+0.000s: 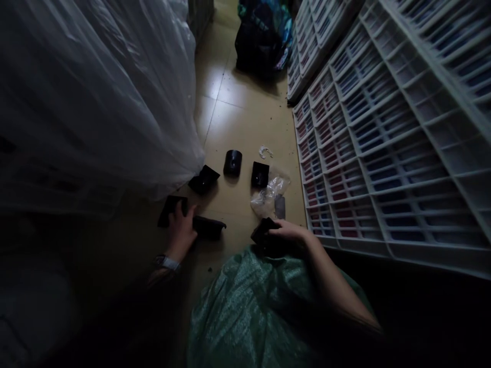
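My left hand rests on the tiled floor, its fingers touching a black plastic piece and lying next to a longer black piece. My right hand grips another black plastic piece just above the mouth of a green woven sack. Further out on the floor lie three more black pieces: a square one, a round one and a cup-shaped one.
A big clear plastic bag bulges at the left. White slotted crates with red and blue contents lean at the right. A crumpled clear wrapper lies near them. A dark bag sits at the far end of the floor.
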### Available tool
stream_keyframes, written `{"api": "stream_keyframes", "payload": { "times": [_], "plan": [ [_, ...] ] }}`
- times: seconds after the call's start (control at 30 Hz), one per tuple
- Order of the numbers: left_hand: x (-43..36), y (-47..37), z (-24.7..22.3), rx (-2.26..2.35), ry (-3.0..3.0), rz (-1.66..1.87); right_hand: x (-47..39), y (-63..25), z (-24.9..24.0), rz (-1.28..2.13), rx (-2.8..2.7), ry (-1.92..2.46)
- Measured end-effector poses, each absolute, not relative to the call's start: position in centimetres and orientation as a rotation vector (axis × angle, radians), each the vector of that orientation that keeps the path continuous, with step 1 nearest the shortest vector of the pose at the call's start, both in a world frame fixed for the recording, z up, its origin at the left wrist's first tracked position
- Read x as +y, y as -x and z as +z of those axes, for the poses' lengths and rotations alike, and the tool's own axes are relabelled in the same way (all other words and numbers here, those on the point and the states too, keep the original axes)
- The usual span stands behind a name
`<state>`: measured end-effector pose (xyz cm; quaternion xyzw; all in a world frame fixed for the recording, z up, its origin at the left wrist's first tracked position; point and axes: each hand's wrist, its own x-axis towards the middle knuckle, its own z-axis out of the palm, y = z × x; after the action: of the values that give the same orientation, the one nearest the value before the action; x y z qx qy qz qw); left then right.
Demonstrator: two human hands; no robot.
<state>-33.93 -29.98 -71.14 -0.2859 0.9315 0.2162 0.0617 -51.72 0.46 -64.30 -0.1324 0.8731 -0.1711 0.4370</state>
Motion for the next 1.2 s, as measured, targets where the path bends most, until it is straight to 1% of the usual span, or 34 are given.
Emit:
{"api": "stream_keyframes", "payload": {
  "times": [0.07,0.13,0.2,0.3,0.37,0.47,0.6,0.73,0.9,0.97,1.07,1.13,1.2],
  "plan": [
    [-30.0,34.1,-71.5,2.823,0.868,0.668,-0.9,50.3,-63.1,-0.006,2.322,0.299],
    [-29.9,34.2,-71.7,2.829,0.878,0.683,-1.8,48.1,-62.5,0.307,2.517,0.236],
    [-29.9,34.3,-71.5,2.826,0.895,0.695,-2.1,45.7,-62.5,0.390,2.682,0.157],
    [-29.8,34.1,-70.2,2.820,0.864,0.676,-1.9,42.8,-64.1,0.362,2.819,0.048],
    [-29.9,34.2,-68.5,2.837,0.792,0.598,-1.5,41.6,-65.8,0.320,2.884,0.011],
    [-30.2,35.6,-65.0,2.889,0.591,0.451,-0.9,40.8,-68.0,0.204,3.012,0.019],
    [-30.7,40.9,-61.4,2.755,0.195,0.435,-0.2,40.8,-69.5,0.052,3.104,0.086],
    [-31.0,45.5,-60.9,2.573,0.247,0.382,0.0,41.3,-69.6,-0.029,3.050,0.090],
    [-30.6,44.9,-62.1,2.654,0.302,0.305,0.4,41.1,-70.0,-0.209,3.116,0.121],
    [-30.1,43.6,-62.7,2.678,0.268,0.276,0.9,41.0,-70.2,-0.398,3.219,0.105],
    [-28.6,40.3,-63.6,2.629,0.196,0.286,1.8,40.8,-70.3,-0.859,3.382,-0.039],
    [-27.4,37.2,-64.2,2.590,0.173,0.287,2.3,40.5,-70.1,-1.176,3.405,-0.182],
    [-26.7,33.6,-64.9,2.535,0.175,0.321,2.6,39.9,-69.8,-1.417,3.331,-0.317]
  ]
}}
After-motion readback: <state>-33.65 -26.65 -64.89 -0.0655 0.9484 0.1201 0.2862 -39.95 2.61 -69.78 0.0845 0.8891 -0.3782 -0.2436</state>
